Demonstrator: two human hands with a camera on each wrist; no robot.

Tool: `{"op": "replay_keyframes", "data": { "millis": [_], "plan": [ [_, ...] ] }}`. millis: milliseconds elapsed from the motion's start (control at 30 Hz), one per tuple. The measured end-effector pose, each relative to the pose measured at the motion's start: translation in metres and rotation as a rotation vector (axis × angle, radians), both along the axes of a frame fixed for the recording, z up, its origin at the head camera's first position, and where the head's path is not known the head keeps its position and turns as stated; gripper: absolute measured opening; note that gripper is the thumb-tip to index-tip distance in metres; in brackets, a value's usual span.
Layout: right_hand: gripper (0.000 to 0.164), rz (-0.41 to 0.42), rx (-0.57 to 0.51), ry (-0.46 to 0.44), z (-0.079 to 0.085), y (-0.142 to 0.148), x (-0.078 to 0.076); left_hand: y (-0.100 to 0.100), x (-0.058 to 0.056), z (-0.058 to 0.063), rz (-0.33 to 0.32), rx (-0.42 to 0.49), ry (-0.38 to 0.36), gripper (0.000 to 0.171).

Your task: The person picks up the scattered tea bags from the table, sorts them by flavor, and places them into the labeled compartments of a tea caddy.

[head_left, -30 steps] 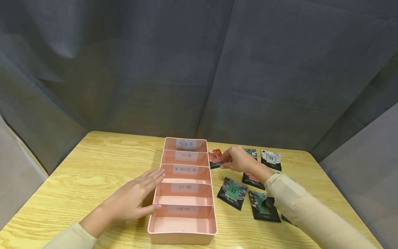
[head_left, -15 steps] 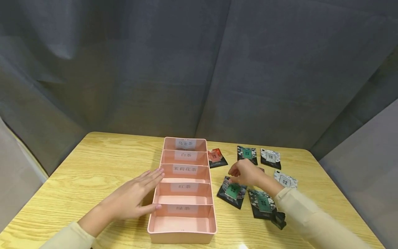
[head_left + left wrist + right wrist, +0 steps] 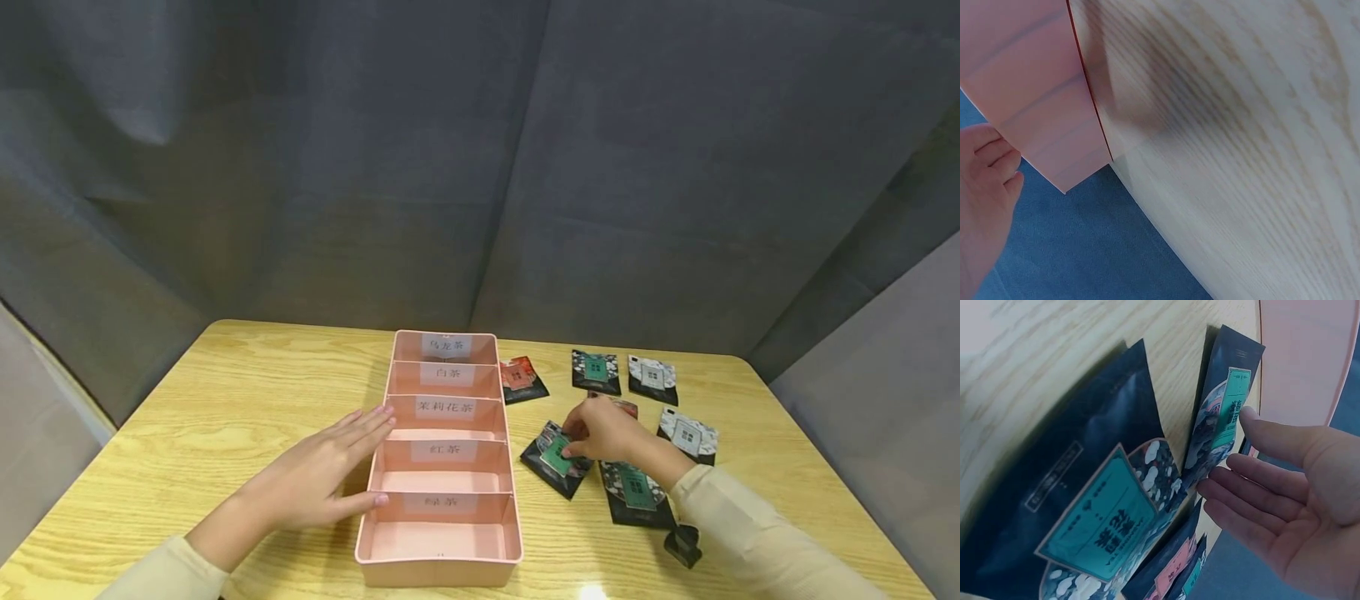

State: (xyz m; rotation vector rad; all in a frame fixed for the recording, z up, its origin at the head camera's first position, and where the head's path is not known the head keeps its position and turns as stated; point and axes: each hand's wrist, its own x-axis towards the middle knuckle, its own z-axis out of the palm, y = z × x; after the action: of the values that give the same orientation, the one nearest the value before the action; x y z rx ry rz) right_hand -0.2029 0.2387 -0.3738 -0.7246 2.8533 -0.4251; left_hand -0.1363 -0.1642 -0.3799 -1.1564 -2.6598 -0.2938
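My left hand (image 3: 322,471) rests along the left side of a pink divided box (image 3: 438,573), fingers extended over its rim. The left wrist view shows those fingertips against the pink wall (image 3: 1041,125). My right hand (image 3: 607,429) is over a dark tea packet (image 3: 546,475) with a green label, beside the box. In the right wrist view, the thumb lies at the green label (image 3: 1232,406) and the other fingertips (image 3: 1210,481) reach the packet's patterned end, with a gap between thumb and fingers. Whether they press or merely touch cannot be told.
More tea packets lie right of the box: a red one (image 3: 522,379), a green-labelled one (image 3: 596,371), white ones (image 3: 652,379) (image 3: 688,435), another green one (image 3: 637,496). A small black object (image 3: 682,544) sits near my right sleeve. A dark curtain (image 3: 480,167) hangs behind the table.
My right hand has come from beside the red packet towards me to the green-labelled packet, which has shifted slightly left and away in the last half second. My left hand has stayed.
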Motion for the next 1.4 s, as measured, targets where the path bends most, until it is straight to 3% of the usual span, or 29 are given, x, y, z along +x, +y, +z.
{"op": "replay_keyframes", "data": {
  "millis": [667,1033,1400],
  "plan": [
    [0.037,-0.061,-0.015,0.056,-0.009,-0.006,0.001,-0.001,0.001,-0.001,-0.004,-0.006,0.036,0.075],
    [0.045,-0.105,-0.068,-0.004,-0.013,-0.006,-0.008,-0.001,0.0,0.0,-0.011,-0.005,0.028,0.076],
    [0.046,-0.07,-0.084,-0.031,-0.015,-0.001,-0.016,-0.001,0.0,-0.001,-0.008,0.004,0.033,0.075]
  ]
}}
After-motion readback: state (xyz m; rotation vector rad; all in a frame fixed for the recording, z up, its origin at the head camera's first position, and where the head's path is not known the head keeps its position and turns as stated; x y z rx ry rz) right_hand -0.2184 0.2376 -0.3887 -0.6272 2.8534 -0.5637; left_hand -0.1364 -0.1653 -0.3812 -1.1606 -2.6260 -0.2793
